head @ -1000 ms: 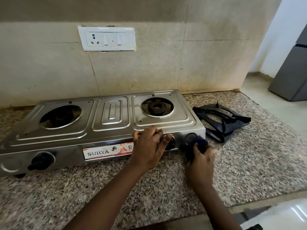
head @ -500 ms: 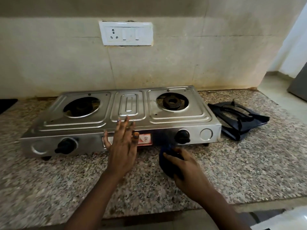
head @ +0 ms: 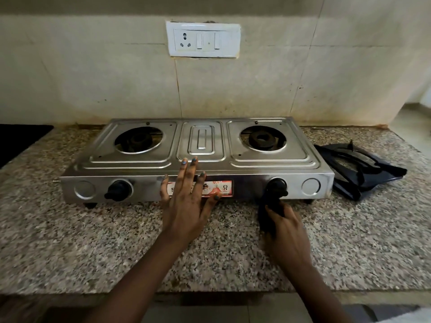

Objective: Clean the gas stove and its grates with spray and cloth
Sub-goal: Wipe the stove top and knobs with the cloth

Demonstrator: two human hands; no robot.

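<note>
Flanking stove (head: 198, 157): grates (head: 359, 169), switchboard (head: 203, 39).

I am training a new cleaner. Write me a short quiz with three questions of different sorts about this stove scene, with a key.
1. True or false: the grates sit on the burners of the gas stove.
2. Which hand holds the dark cloth: A) left hand, B) right hand?
3. Fill in: the left hand's fingers are ____ (spread or curled).

Key: 1 false, they lie on the counter right of the stove; 2 B; 3 spread.
</note>
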